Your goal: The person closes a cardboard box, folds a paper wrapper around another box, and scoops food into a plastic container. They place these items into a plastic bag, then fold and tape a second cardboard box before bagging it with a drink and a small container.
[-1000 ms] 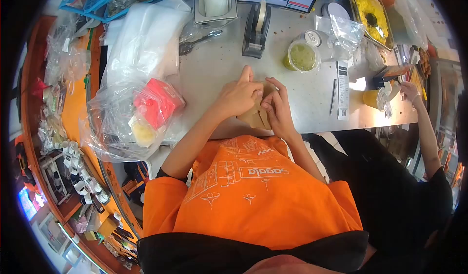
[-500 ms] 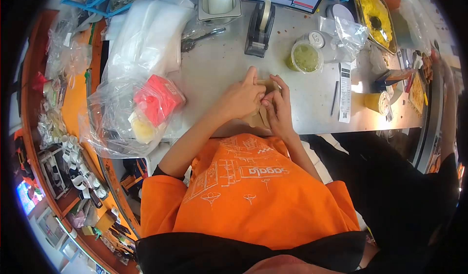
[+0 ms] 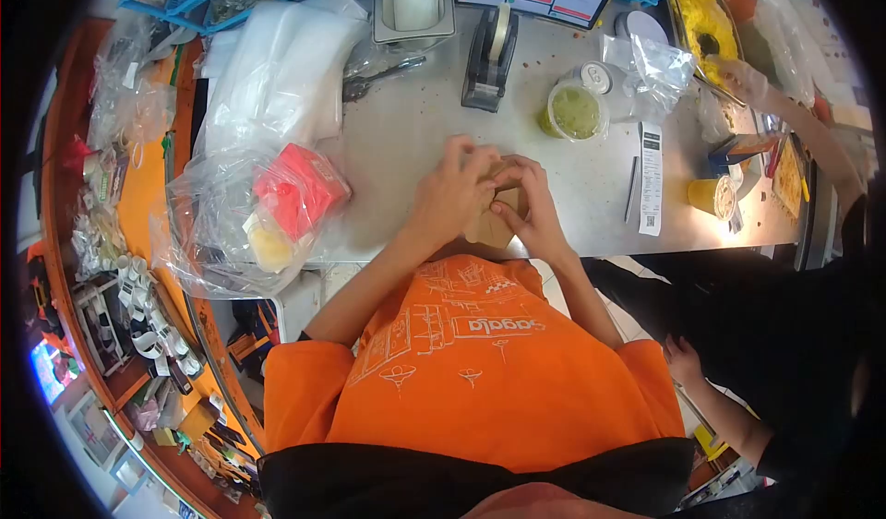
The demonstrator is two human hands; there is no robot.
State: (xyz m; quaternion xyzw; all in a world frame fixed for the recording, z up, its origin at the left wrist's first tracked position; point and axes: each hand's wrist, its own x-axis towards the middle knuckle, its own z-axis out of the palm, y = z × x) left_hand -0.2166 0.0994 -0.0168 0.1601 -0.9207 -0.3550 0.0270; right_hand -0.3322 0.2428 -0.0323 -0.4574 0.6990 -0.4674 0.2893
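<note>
A small brown kraft paper box [image 3: 494, 229] sits between my two hands at the front of the metal table. My left hand [image 3: 452, 190] grips its left and upper side, with the fingers bent over the top. On the other side my right hand [image 3: 531, 203] curls around the box, thumb against the brown face and fingers over the upper edge. Both hands cover much of the box, so its full shape is hidden. Ahead of them stands a black tape dispenser [image 3: 489, 67], and a lidded cup of green drink [image 3: 574, 111] is to its right.
A clear bag with a red package [image 3: 303, 187] lies left, below stacked plastic bags [image 3: 277, 76]. A receipt [image 3: 651, 182], a yellow cup [image 3: 712, 198] and a tray of yellow food [image 3: 706, 11] are right. A co-worker's arm [image 3: 812, 131] reaches over that side; their other hand [image 3: 683, 362] hangs lower.
My hands have shifted around the brown box, and more of its face shows below my fingers. The co-worker's arm has come in toward the yellow tray, and their other hand has appeared.
</note>
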